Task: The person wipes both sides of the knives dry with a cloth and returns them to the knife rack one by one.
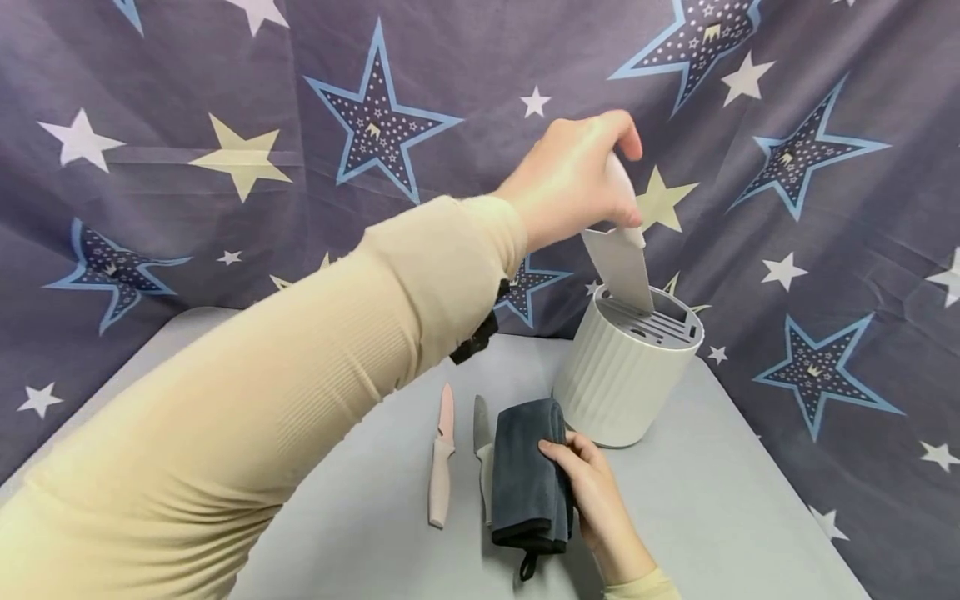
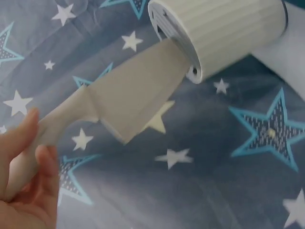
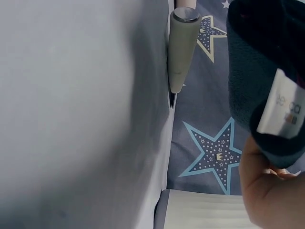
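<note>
My left hand (image 1: 577, 175) grips the pale handle of a broad-bladed kitchen knife (image 1: 621, 265). Its blade points down, with the tip end at the slotted top of a white ribbed knife block (image 1: 630, 375). In the left wrist view, the knife blade (image 2: 138, 88) meets the slotted face and most of it shows outside. Lower down, my right hand (image 1: 596, 504) holds a folded dark grey-blue towel (image 1: 528, 471), thumb on its side, in front of the block. A white label (image 3: 282, 107) on the towel shows in the right wrist view.
Left of the towel lies a knife with a pink blade (image 1: 441, 467). Beside it, a grey-bladed knife (image 1: 482, 429) is partly covered by the towel in the head view. A star-patterned cloth (image 1: 465, 50) hangs behind the grey table (image 1: 360, 517).
</note>
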The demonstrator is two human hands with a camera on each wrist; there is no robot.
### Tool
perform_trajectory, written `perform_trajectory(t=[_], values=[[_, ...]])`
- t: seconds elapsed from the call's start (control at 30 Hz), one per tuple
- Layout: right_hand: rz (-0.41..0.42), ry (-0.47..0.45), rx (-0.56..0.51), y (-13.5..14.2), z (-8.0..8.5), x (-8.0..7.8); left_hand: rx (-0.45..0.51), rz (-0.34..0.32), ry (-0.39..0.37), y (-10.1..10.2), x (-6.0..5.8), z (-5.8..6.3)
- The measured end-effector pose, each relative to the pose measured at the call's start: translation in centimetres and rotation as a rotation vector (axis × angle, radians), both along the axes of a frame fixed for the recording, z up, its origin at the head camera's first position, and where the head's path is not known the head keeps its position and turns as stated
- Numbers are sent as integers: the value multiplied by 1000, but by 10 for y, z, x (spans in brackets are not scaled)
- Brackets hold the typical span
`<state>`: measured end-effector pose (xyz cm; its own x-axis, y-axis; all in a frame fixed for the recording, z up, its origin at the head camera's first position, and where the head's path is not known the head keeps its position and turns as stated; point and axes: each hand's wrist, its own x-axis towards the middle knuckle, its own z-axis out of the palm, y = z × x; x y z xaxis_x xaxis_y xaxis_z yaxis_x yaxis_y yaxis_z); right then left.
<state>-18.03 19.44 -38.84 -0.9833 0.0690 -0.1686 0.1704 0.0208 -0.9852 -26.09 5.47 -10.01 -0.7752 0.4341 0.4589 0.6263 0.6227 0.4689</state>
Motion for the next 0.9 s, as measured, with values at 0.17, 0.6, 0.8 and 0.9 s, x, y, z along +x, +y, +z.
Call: perform_trajectory(t=[0.17, 0.6, 0.8, 0.9], values=[[2, 9, 3, -1, -1, 0, 163, -15, 19, 16, -5, -11], [-19, 12, -11, -2, -5, 0, 192, -116, 303, 36, -19, -33], [-8, 18, -15, -2, -6, 0, 149, -133, 329, 40, -21, -37], [-4, 20, -16, -2, -5, -1, 60, -93, 313, 44, -18, -37]])
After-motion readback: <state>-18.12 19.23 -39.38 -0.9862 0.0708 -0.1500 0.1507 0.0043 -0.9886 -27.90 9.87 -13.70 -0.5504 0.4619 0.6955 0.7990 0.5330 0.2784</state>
